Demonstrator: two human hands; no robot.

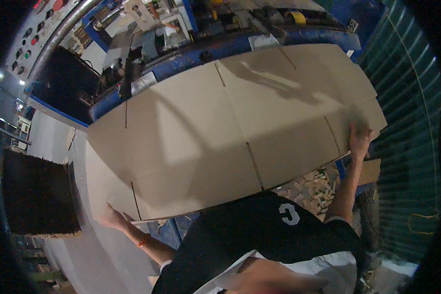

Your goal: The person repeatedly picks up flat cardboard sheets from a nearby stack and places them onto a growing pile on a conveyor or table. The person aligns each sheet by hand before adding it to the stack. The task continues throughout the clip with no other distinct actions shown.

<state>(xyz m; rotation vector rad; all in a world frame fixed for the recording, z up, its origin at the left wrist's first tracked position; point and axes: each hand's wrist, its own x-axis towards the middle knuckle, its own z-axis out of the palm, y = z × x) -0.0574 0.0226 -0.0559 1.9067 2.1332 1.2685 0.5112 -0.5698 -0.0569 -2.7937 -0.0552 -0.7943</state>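
Observation:
A large flat sheet of brown cardboard (201,147), slotted like an unfolded box, spans the space in front of me. Its far edge lies against a blue machine. At the sheet's near left corner, my left hand (115,218) grips the edge, a red band around the wrist. My right hand (360,138) holds the near right part, its fingers blurred over the cardboard close to the slotted end flap. The undersides of both grips are hidden by the sheet.
The blue machine (220,53) has rollers and metal plates beyond the sheet. A control panel (32,41) with buttons stands at far left, a dark stack (39,196) at left. Cardboard scraps (313,193) lie below; a green corrugated wall (411,122) borders the right.

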